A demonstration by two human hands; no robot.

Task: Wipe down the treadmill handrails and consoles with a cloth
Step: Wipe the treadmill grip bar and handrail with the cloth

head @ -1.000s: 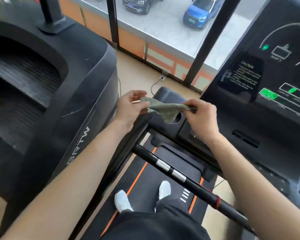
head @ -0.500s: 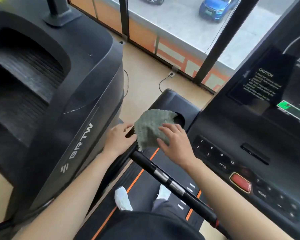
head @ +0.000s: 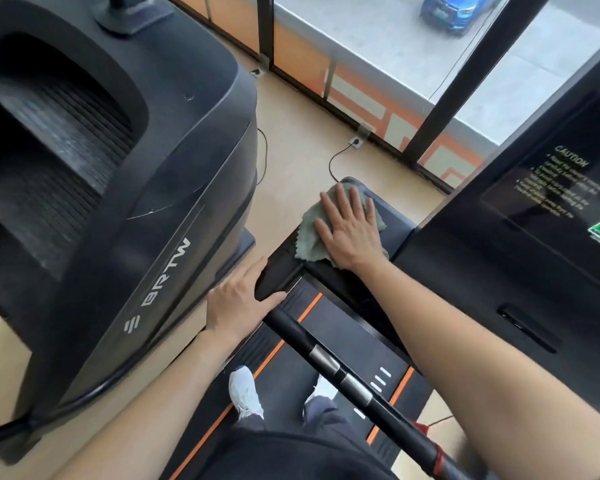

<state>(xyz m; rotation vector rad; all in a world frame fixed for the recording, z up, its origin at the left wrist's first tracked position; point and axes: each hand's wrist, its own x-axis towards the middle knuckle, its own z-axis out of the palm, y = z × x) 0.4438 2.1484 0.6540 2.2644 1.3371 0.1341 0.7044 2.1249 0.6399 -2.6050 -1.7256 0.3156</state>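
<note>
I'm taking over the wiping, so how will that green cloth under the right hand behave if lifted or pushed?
Probably floppy: the cloth lies rumpled in folds under the flat right hand. Likely light, as it drapes thinly over the console corner. Pushed, it may slide easily on that smooth black plastic while the left hand grips the handrail.

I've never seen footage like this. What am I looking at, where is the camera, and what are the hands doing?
No robot here: a person wears a camera on the head, so you look down at their arms. They stand on a treadmill; its console is at right, another black machine at left. The right hand presses a green cloth flat onto the treadmill's side arm. The left hand grips that arm's near end. White shoes show below.
</note>
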